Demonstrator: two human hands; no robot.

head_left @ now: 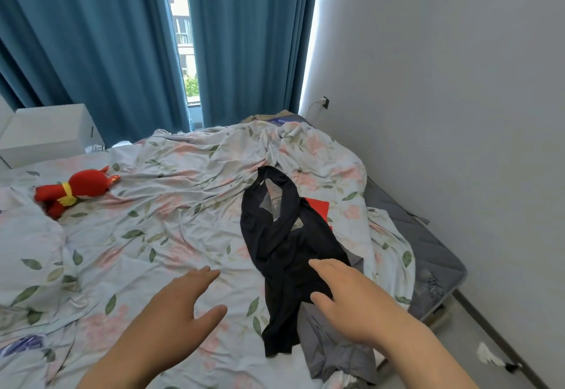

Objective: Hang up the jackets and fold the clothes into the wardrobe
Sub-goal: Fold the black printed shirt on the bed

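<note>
Thin black sleeveless fabric top (284, 245) lying crumpled on the floral-sheeted bed (171, 205), partly over a grey garment (336, 346); left hand (180, 306) and right hand (351, 293) spread flat, holding nothing; probably light and limp, best pinched at both shoulder straps.

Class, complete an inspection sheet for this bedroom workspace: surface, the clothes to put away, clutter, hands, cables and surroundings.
Surface: bed with rumpled floral sheet; grey mattress bare on the right.
Job's things: black garment crumpled on the sheet; grey garment partly under it at the near edge; red cloth showing beneath it.
Clutter: red plush toy on the bed's left side.
Hands: left hand open above the sheet; right hand open, fingers straight over the black garment, contact unclear.
Cables: cable hanging from a wall plug.
Surroundings: teal curtains, white nightstand, grey wall.
</note>
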